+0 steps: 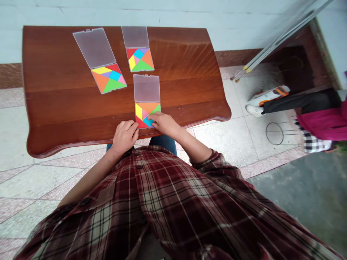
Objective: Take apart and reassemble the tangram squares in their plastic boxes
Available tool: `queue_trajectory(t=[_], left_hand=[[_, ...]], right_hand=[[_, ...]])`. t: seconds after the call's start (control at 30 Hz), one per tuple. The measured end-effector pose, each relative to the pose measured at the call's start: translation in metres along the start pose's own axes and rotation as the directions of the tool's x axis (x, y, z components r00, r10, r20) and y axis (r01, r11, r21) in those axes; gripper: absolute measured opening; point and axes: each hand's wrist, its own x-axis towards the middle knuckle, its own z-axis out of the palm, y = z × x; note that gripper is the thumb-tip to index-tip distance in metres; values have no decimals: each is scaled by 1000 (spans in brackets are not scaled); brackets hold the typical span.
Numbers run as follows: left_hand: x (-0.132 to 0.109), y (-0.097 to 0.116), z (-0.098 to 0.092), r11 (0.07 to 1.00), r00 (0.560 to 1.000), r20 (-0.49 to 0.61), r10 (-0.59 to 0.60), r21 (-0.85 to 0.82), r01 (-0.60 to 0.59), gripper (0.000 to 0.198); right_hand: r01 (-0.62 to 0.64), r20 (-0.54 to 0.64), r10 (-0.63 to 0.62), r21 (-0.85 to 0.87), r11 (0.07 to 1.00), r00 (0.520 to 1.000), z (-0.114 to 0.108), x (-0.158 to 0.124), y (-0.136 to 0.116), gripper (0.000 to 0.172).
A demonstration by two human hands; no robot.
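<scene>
In front of me near the table's front edge lies a tangram case [147, 88], its clear lid folded back away from me. Yellow, orange, pink, red, blue and green pieces show in its tray. My left hand [125, 136] is closed, fingers bent, at the tray's lower left corner beside the red piece [141, 123]. Over the right side of the tray, my right hand [166, 124] has its fingertips pinched down by the blue piece [148, 121]. A bit of a purple piece [152, 125] shows under those fingers; the rest is hidden.
Two more open tangram cases, a left one [94, 48] and a middle one [135, 37], lie farther back on the brown wooden table [187, 79], their trays filled with pieces. At right are crutches [257, 57], a wire-framed stool [275, 133] and a seated person's leg [292, 103].
</scene>
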Motion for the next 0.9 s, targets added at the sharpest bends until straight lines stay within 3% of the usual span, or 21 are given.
queue_trajectory(t=[0.13, 0.43, 0.73, 0.9], left_hand=[[0, 0, 0, 1000, 1000, -7, 19, 23, -19, 33], [0, -2, 2, 1000, 1000, -5, 15, 9, -15, 31], [0, -1, 2, 1000, 1000, 0, 12, -9, -12, 33], [-1, 0, 2, 1000, 1000, -16, 20, 13, -20, 33]], right_hand=[[5, -29, -5, -17, 1000, 1000, -4, -2, 6, 32], [51, -35, -60, -231, 972, 998, -7, 0, 5, 31], [113, -12, -117, -173, 978, 993, -9, 2, 3, 30], [75, 6, -75, -160, 984, 997, -8, 4, -4, 32]])
